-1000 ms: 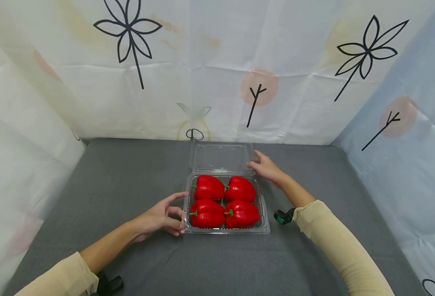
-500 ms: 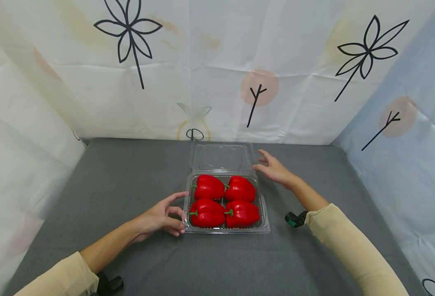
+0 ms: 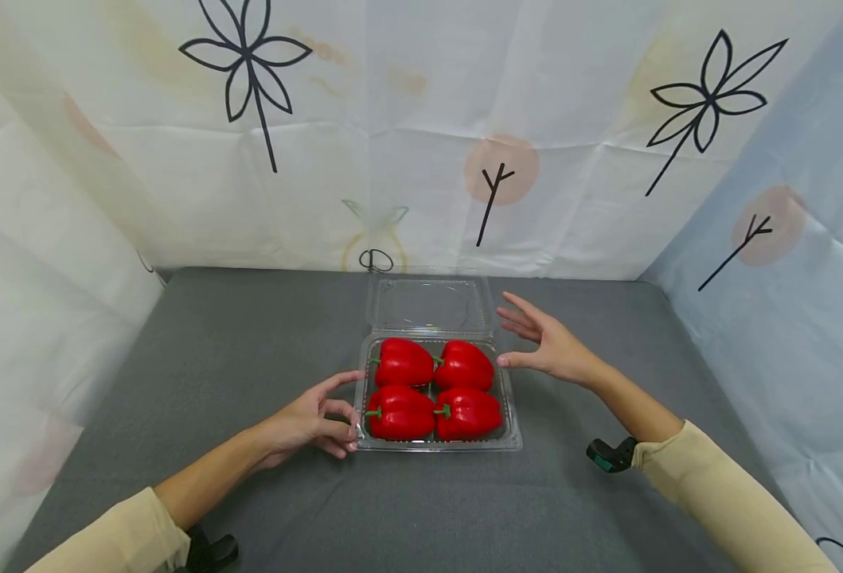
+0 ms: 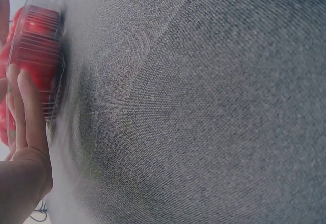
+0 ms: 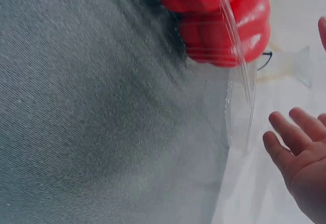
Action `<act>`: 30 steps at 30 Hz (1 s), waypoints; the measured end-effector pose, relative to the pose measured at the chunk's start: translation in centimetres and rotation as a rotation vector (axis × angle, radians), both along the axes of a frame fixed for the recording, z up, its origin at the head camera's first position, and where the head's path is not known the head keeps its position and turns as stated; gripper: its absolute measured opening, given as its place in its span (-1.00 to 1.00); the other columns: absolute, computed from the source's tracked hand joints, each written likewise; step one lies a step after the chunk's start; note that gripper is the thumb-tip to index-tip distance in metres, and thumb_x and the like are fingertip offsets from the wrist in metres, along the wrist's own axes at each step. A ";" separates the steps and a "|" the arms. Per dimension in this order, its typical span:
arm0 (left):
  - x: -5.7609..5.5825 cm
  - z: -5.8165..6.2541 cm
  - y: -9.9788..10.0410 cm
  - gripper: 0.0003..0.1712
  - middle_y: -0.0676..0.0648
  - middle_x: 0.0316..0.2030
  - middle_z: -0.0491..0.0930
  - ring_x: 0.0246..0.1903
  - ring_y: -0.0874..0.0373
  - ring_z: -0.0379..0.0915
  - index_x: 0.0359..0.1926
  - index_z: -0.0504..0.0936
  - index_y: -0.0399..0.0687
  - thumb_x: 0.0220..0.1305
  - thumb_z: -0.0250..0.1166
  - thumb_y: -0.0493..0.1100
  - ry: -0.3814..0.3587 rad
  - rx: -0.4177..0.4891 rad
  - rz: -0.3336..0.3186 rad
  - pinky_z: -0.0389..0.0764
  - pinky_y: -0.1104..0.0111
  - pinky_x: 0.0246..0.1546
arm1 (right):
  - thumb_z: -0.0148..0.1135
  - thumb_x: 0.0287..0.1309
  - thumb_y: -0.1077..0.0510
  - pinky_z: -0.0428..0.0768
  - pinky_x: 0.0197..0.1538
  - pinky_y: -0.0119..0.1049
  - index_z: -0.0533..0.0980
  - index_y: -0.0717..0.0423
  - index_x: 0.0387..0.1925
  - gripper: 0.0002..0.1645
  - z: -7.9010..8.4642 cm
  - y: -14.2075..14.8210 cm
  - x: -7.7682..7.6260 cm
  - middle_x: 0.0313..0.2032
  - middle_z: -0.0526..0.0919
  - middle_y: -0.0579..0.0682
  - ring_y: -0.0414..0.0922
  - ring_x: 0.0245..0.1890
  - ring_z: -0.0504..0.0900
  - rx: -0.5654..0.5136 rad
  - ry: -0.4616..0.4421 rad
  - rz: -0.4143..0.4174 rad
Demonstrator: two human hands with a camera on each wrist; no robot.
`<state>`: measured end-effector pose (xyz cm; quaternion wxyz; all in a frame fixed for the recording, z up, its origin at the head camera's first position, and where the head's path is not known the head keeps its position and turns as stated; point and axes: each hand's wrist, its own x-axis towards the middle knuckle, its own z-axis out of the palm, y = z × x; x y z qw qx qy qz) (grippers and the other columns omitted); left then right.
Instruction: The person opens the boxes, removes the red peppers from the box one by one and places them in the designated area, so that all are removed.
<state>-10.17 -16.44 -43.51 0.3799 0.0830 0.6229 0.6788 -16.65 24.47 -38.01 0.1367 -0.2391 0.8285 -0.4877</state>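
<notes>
Head, left fingers touching container, peppers inside

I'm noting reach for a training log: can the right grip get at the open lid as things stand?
Probably yes. The right grip, holding nothing, hovers just right of the open lid; nothing visible stands between them, and the red peppers sit on the lid's near side.

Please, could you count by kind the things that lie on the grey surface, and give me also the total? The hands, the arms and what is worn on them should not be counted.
Red peppers: 4
Clear plastic container, with its open lid counted as part of it: 1
Total: 5
</notes>
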 end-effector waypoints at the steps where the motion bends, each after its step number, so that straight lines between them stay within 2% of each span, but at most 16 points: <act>1: 0.0 0.0 0.0 0.01 -0.13 -0.28 0.60 -0.35 0.00 0.68 0.54 -0.04 0.02 0.23 0.35 -0.36 0.001 -0.001 0.000 0.71 0.16 -0.27 | 0.47 0.09 0.26 0.29 0.29 0.25 -0.06 0.02 0.57 0.18 0.0 -0.1 0.2 0.46 0.20 0.22 0.28 0.40 0.24 -0.007 0.003 0.021; 6: 0.0 -0.2 -0.1 -0.01 -0.12 -0.30 0.61 -0.35 0.00 0.67 0.54 -0.04 0.01 0.24 0.33 -0.35 0.006 0.000 0.001 0.71 0.16 -0.27 | 0.52 0.03 0.23 0.29 0.27 0.30 0.07 0.05 0.54 0.13 0.2 -0.8 1.5 0.35 0.39 0.21 0.21 0.33 0.38 -0.018 -0.003 0.152; 10: 0.0 0.0 0.0 -0.03 -0.11 -0.32 0.61 -0.36 0.00 0.68 0.54 -0.04 0.01 0.26 0.31 -0.34 0.003 0.000 0.004 0.71 0.17 -0.27 | 0.50 0.06 0.22 0.41 0.20 0.28 0.12 0.13 0.51 0.07 0.4 -1.4 2.3 0.26 0.50 0.21 0.14 0.25 0.50 -0.024 -0.047 0.229; 17: -0.1 0.0 0.0 -0.03 -0.11 -0.32 0.61 -0.36 -0.01 0.68 0.54 -0.03 0.02 0.26 0.32 -0.33 -0.004 -0.009 0.005 0.71 0.16 -0.27 | 0.45 0.10 0.28 0.52 0.08 0.22 0.10 0.25 0.49 0.02 0.0 -2.0 2.9 0.24 0.50 0.29 0.18 0.19 0.55 -0.071 -0.143 0.299; 21: -0.2 0.0 0.0 -0.02 -0.11 -0.32 0.61 -0.35 -0.01 0.68 0.54 -0.04 0.02 0.26 0.32 -0.33 -0.008 -0.008 0.006 0.71 0.16 -0.27 | 0.46 0.09 0.27 0.56 0.08 0.16 0.12 0.27 0.48 0.01 -0.8 -2.3 3.0 0.21 0.53 0.29 0.18 0.16 0.57 -0.060 -0.127 0.320; 30: -0.2 0.0 -0.1 -0.02 -0.11 -0.32 0.61 -0.35 -0.01 0.68 0.55 -0.04 0.04 0.27 0.32 -0.33 -0.013 -0.001 0.003 0.71 0.17 -0.28 | 0.56 -0.04 0.18 0.53 0.15 0.12 0.27 0.19 0.42 0.00 -1.3 -3.0 3.4 0.11 0.58 0.07 -0.01 0.10 0.54 0.087 0.001 0.353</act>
